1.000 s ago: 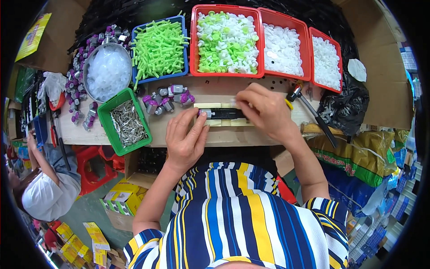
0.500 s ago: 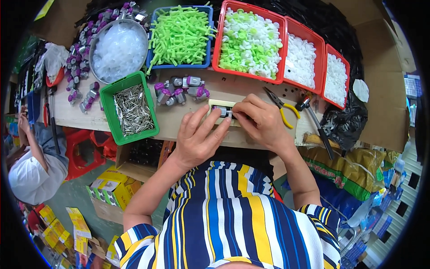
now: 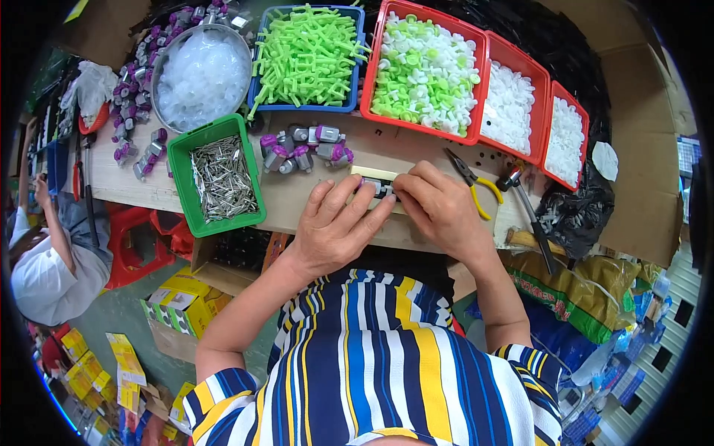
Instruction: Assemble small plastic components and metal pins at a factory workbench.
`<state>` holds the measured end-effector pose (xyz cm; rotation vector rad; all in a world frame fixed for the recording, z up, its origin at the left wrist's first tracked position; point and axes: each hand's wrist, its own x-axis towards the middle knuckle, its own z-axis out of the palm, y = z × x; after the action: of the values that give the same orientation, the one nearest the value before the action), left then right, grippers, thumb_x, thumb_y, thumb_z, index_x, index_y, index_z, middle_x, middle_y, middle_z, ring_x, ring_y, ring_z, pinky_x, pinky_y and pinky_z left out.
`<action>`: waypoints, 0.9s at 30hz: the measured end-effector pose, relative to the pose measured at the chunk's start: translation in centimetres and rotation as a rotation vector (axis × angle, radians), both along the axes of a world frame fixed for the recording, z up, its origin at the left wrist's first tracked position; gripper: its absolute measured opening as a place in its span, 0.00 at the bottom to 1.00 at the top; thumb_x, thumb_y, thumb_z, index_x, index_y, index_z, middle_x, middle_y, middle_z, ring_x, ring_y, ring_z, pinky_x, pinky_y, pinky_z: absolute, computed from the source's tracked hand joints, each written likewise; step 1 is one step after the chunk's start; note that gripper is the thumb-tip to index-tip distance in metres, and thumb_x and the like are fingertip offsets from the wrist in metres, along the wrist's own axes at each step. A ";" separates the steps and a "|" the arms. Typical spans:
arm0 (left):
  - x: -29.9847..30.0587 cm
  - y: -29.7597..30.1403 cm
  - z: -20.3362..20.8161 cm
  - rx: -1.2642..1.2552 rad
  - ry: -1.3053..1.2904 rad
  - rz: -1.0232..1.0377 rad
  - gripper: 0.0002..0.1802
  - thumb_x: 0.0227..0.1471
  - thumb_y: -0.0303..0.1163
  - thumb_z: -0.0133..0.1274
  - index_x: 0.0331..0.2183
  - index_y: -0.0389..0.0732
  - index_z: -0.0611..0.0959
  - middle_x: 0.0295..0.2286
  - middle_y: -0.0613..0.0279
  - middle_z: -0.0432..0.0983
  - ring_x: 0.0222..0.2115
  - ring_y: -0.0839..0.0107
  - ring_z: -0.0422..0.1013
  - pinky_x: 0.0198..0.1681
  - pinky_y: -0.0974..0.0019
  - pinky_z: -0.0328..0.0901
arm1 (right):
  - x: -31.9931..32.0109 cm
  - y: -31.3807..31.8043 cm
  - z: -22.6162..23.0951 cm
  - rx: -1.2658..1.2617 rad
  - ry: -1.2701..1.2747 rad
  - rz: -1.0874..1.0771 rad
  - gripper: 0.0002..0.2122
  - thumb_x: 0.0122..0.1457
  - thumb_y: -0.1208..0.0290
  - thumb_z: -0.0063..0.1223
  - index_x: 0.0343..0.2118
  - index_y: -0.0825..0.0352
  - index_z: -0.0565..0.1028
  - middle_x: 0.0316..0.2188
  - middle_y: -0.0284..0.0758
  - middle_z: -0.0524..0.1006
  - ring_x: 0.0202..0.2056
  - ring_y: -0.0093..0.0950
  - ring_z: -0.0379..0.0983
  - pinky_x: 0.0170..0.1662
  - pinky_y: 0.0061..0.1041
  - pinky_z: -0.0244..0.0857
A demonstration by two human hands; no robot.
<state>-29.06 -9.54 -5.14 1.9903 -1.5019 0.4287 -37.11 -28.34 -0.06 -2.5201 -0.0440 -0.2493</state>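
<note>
A cream-coloured block fixture (image 3: pixel 363 171) lies near the table's front edge, with a small grey and purple motor (image 3: pixel 369 183) in its recess. My left hand (image 3: pixel 332 227) has its fingers stretched and apart, their tips resting on the motor and the fixture's near side. On the right of the fixture my right hand (image 3: pixel 443 211) is closed in a pinch at the motor's end. Whatever sits between those fingertips is mostly hidden. Several loose motors (image 3: pixel 305 149) lie in a cluster just beyond my left hand.
A green bin (image 3: pixel 177 167) of metal pins stands left. Behind are a metal bowl (image 3: pixel 158 93), a blue bin (image 3: pixel 303 108) of green sticks and red trays (image 3: pixel 416 126) of small plastic parts. Pliers (image 3: pixel 487 195) and a hammer (image 3: pixel 533 215) lie right. Another person (image 3: pixel 56 279) sits far left.
The view has shifted slightly. Both hands remain at the fixture; my right hand's pinching fingers have moved a little, and the white piece seen at their tips shows less clearly.
</note>
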 end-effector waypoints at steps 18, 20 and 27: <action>0.1 -0.9 -0.2 -0.008 0.077 -0.034 0.21 0.39 0.29 0.64 0.40 0.39 0.84 0.43 0.58 0.73 0.45 0.57 0.68 0.46 0.53 0.62 | 0.3 0.0 -0.3 0.136 -0.029 -0.045 0.06 0.50 0.82 0.58 0.32 0.69 0.75 0.27 0.36 0.73 0.26 0.33 0.73 0.28 0.28 0.67; 0.0 -0.9 -0.3 -0.022 0.080 -0.030 0.21 0.39 0.29 0.64 0.40 0.38 0.83 0.42 0.58 0.73 0.45 0.57 0.68 0.46 0.53 0.62 | 0.1 0.1 -0.7 0.083 -0.052 -0.046 0.07 0.50 0.82 0.58 0.32 0.69 0.75 0.27 0.36 0.73 0.26 0.33 0.73 0.28 0.28 0.67; 0.0 -1.1 0.0 -0.016 0.054 -0.029 0.21 0.39 0.29 0.64 0.40 0.37 0.83 0.41 0.58 0.73 0.43 0.57 0.69 0.46 0.53 0.62 | -0.1 0.1 -0.8 0.181 -0.009 -0.104 0.06 0.49 0.81 0.60 0.31 0.69 0.75 0.26 0.35 0.73 0.25 0.30 0.73 0.27 0.25 0.66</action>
<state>-29.07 -10.67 -5.12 1.9492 -1.4876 0.3707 -37.17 -28.19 -0.83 -2.3439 0.1019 -0.2935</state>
